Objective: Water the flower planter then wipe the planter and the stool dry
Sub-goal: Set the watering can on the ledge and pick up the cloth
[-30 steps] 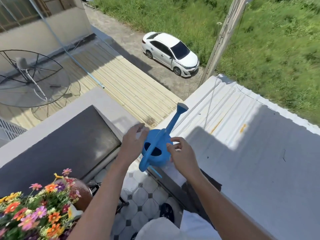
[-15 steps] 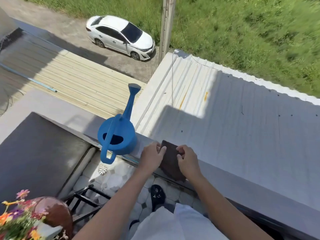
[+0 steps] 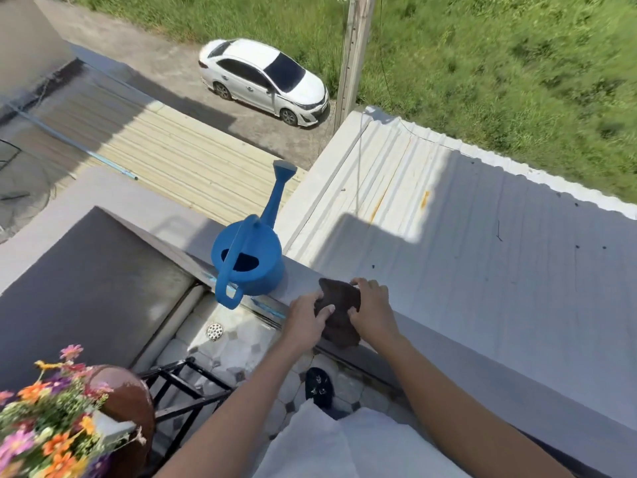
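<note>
A dark brown cloth (image 3: pixel 339 310) lies on the grey balcony ledge (image 3: pixel 448 346). My left hand (image 3: pixel 305 317) grips its left side and my right hand (image 3: pixel 370 310) grips its right side. The blue watering can (image 3: pixel 250 262) stands by itself on the ledge just left of the cloth, spout pointing away. At the bottom left, the brown planter (image 3: pixel 129 401) holds orange, pink and purple flowers (image 3: pixel 44 426). It sits on a black metal stool (image 3: pixel 186 391), whose frame shows beside it.
The balcony floor has grey tiles with a round drain (image 3: pixel 214 331). A dark slipper (image 3: pixel 319 388) lies on the tiles near my body. Beyond the ledge lie corrugated roofs (image 3: pixel 482 219), and below them a white car (image 3: pixel 265 81) and a pole (image 3: pixel 353 56).
Both hands let go of the watering can, which now stands on the ledge, and moved right onto the brown cloth. My view shifted right, then slightly back.
</note>
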### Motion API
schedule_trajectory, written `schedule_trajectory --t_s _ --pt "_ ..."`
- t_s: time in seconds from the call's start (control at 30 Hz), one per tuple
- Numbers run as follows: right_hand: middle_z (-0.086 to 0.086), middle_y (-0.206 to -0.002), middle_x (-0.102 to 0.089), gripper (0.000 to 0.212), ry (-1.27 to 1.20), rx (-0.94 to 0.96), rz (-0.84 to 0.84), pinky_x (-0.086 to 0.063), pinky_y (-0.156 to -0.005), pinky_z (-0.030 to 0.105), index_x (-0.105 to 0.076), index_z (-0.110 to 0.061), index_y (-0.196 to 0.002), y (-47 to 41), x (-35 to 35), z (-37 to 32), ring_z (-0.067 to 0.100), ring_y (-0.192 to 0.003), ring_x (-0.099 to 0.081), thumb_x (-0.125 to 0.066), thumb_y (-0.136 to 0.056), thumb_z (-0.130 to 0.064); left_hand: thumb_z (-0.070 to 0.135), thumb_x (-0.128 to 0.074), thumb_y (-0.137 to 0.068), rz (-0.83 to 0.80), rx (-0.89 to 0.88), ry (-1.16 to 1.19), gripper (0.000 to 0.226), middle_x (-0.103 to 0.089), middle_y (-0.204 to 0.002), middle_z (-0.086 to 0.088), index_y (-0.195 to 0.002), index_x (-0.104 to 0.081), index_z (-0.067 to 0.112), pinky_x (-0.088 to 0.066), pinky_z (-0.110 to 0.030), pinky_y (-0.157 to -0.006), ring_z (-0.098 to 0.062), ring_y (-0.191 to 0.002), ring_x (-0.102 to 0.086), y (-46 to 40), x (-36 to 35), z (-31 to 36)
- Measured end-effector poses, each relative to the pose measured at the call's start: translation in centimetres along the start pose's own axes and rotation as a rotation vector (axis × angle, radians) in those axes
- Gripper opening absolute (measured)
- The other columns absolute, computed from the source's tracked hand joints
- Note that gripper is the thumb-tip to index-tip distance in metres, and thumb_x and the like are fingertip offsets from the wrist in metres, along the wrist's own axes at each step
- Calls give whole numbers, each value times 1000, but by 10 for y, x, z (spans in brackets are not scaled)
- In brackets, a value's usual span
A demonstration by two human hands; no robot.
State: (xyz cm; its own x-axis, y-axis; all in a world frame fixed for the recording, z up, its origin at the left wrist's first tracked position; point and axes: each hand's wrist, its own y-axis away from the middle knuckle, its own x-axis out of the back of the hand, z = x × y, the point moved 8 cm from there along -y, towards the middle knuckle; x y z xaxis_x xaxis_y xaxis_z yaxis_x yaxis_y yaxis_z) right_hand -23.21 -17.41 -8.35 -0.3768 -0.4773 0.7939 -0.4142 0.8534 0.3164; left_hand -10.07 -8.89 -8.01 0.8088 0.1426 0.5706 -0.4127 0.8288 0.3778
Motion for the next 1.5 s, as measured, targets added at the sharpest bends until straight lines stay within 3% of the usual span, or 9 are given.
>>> schedule_trajectory --t_s 0.17,0.37,0.5,0.6,0.73,0.9,1.1,1.3,1.5 --pt "-6 -141 -45 75 -116 250 -89 -39 -103 40 -41 -33 -143 16 -6 -74 19 -126 -34 -69 -74 -19 25 -59 -91 13 -201 2 1 -55 -84 9 -92 -58 25 -36 -22 -71 -11 -81 -51 42 64 -3" --pt "-7 -110 -57 54 -430 520 -518 -40 -86 3 -55 -35 -112 83 -30 -191 -19 -97 -54 -65 -78 6 24 -62 -89 197 -230 30 11 -54 -85 13 -98 -67 18 -36 -9 -73 2 -83 -53 119 157 -46" --pt "11 -77 -62 22 -292 621 -609 -44 -65 25 -63 -13 -83 126 -65 -248 9 -69 -54 -58 -70 -31 28 -63 -90 341 -137 94 17 -65 -93 11 -105 -69 22 -42 -14 -76 -1 -89 -58 187 204 -93" --pt "1 -74 -59 9 -344 613 -613 -44 -67 30 -59 -18 -80 153 -89 -273 9 -70 -52 -52 -77 -22 25 -67 -88 442 -36 133 15 -61 -85 23 -102 -69 24 -36 -9 -65 7 -76 -55 234 219 -126" --pt "-12 -75 -58 8 -433 555 -599 -46 -74 36 -58 -25 -81 174 -117 -292 10 -76 -54 -51 -81 -19 27 -67 -88 559 155 229 14 -54 -69 16 -102 -70 23 -32 -20 -58 -5 -60 -41 278 218 -175" --pt "-4 -77 -59 18 -517 441 -612 -40 -60 9 -59 -17 -82 196 -144 -302 5 -72 -53 -50 -86 -2 27 -65 -89 697 385 467 12 -66 -89 8 -100 -67 24 -44 -15 -63 -11 -79 -61 304 200 -220" --pt "10 -79 -61 12 -665 175 -562 -45 -64 36 -61 -9 -90 187 -171 -296 21 -72 -57 -51 -85 -10 20 -47 -92 668 826 831 25 -63 -77 -11 -95 -66 4 -37 -28 -60 -18 -60 -48 306 153 -294" --pt "23 -93 -71 19 -712 -22 -659 -53 -67 43 -69 -11 -97 167 -201 -291 29 -77 -66 -65 -81 -20 35 -31 -102 804 913 1400 24 -55 -73 -8 -99 -49 19 -27 -20 -35 -13 -45 -37 271 137 -311" --pt "16 -82 -57 12 -737 -312 -726 -42 -54 36 -60 -4 -91 145 -225 -279 31 -71 -56 -63 -82 -12 17 -21 -104 1007 949 1624 26 -46 -76 -6 -96 -45 18 -23 -24 -49 -13 -55 -33 247 141 -321"
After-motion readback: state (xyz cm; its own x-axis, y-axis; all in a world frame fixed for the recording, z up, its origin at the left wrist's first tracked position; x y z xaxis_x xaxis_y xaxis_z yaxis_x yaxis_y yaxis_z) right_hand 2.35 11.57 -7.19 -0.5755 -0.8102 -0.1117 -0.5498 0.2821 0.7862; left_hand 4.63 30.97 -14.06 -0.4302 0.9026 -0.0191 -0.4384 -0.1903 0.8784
